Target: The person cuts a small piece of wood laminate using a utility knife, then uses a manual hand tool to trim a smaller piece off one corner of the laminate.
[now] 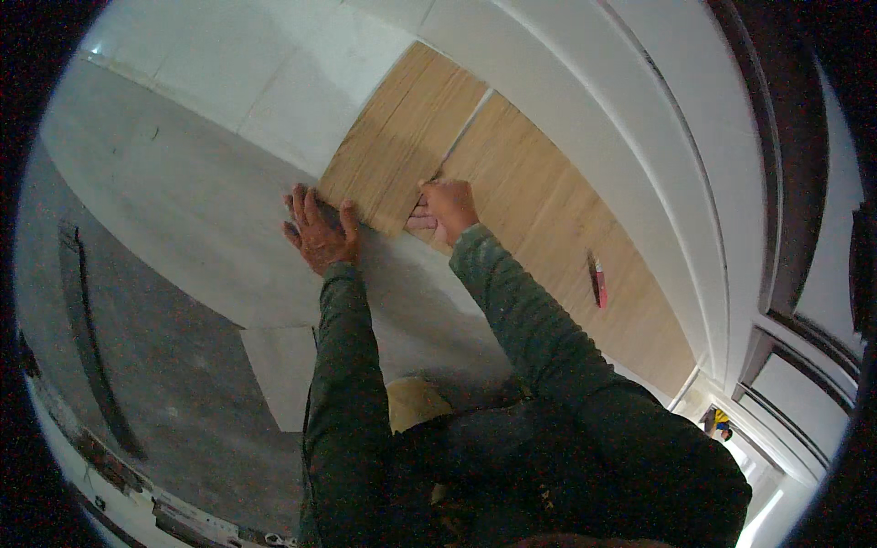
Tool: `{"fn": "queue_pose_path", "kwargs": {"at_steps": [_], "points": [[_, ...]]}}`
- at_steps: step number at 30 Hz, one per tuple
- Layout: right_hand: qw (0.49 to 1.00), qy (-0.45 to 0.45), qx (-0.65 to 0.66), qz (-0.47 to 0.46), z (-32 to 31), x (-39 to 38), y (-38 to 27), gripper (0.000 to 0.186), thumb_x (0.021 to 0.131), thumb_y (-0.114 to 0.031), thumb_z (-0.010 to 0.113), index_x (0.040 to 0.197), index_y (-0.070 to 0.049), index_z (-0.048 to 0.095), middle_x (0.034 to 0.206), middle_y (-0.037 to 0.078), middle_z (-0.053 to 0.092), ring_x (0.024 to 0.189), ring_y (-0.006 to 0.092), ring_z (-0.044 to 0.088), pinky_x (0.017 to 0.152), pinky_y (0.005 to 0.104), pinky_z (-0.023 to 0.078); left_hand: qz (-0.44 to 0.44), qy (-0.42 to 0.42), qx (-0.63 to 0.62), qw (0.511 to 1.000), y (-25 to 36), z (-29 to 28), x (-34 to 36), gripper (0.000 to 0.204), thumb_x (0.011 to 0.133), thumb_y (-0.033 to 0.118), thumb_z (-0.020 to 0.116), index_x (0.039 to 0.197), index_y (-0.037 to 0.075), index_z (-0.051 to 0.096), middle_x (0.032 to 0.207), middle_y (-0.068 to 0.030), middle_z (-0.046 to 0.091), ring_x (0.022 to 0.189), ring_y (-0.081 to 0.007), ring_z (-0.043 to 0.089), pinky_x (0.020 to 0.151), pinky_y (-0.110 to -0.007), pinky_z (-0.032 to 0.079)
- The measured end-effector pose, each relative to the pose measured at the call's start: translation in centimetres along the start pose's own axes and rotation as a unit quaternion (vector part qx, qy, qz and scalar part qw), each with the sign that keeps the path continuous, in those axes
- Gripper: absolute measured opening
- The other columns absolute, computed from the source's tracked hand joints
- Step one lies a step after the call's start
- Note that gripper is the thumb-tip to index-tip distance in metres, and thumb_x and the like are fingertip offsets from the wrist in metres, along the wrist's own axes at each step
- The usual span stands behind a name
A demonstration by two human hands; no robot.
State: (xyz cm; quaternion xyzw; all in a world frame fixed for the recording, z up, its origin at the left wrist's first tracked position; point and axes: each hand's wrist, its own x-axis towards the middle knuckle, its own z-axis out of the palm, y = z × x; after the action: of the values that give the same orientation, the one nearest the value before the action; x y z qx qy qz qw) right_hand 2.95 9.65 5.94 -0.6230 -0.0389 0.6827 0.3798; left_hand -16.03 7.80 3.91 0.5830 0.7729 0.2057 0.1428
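Note:
A square wood-look plank piece (pixel 388 114) lies over the white tiles, beside longer wood-look flooring (pixel 548 196), with a narrow pale gap between them. My left hand (pixel 320 228) has its fingers spread at the piece's lower left corner, on the grey-white floor surface. My right hand (pixel 443 205) is curled at the piece's lower right edge, by the seam, with its fingertips on or under that edge. A red utility knife (pixel 598 283) lies on the flooring to the right.
White tiles (pixel 274 64) are at the upper left, a dark grey floor (pixel 155 365) with a loose pale sheet (pixel 279 374) at the lower left. A white wall with curved-looking skirting (pixel 685 183) runs along the right. Small yellow items (pixel 717 420) show in the distance, lower right.

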Motion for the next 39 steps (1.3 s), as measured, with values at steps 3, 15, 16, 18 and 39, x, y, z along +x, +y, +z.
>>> {"fn": "queue_pose_path", "kwargs": {"at_steps": [3,15,16,18,39], "points": [[0.996,0.034,-0.085,0.005,1.1,-0.9,-2.1,0.026,0.087,-0.019,0.055,0.096,0.005,0.054,0.085,0.018,0.061,0.07,0.0293,0.066,0.057,0.0387,0.057,0.013,0.013,-0.018,1.0,-0.2,0.3,0.3,0.063,0.082,0.041,0.058,0.131,0.005,0.043,0.145,-0.0093,0.034,0.139,-0.0289,0.022,0.11,-0.055,0.01],[0.924,-0.009,-0.38,-0.048,-0.3,-1.1,-3.6,0.022,0.086,-0.018,0.056,0.078,0.003,0.057,0.067,0.012,0.064,0.057,0.0252,0.064,0.05,0.033,0.052,0.006,-0.005,0.032,0.999,0.1,0.5,0.0,0.063,0.083,0.048,0.056,0.132,0.011,0.042,0.146,-0.0051,0.033,0.14,-0.0276,0.019,0.11,-0.055,0.011],[0.862,0.061,-0.457,-0.21,-0.9,-0.6,-3.1,0.021,0.084,-0.017,0.059,0.084,0.004,0.058,0.078,0.013,0.064,0.07,0.0284,0.064,0.061,0.0366,0.052,0.003,-0.007,0.038,0.999,0.6,0.6,0.0,0.063,0.083,0.048,0.056,0.131,0.011,0.042,0.146,-0.0051,0.033,0.14,-0.0276,0.019,0.11,-0.055,0.012],[0.767,0.127,-0.514,-0.362,-1.8,0.0,-2.5,0.022,0.082,-0.016,0.061,0.09,0.004,0.058,0.089,0.015,0.065,0.084,0.0316,0.065,0.072,0.0402,0.052,0.001,-0.008,0.046,0.999,0.8,0.7,-0.1,0.062,0.083,0.048,0.057,0.131,0.011,0.043,0.146,-0.0052,0.034,0.14,-0.0276,0.02,0.11,-0.055,0.012],[0.607,0.066,-0.636,-0.472,-4.2,0.3,-2.5,0.063,0.082,-0.025,0.061,0.136,-0.002,0.036,0.146,0.015,0.026,0.138,0.0352,0.017,0.113,0.0488,0.015,0.083,-0.013,0.019,0.996,0.1,-0.3,-1.2,0.091,0.068,0.054,0.071,0.138,0.01,0.032,0.148,-0.0082,0.028,0.14,-0.0303,0.018,0.108,-0.059,0.009]]}}
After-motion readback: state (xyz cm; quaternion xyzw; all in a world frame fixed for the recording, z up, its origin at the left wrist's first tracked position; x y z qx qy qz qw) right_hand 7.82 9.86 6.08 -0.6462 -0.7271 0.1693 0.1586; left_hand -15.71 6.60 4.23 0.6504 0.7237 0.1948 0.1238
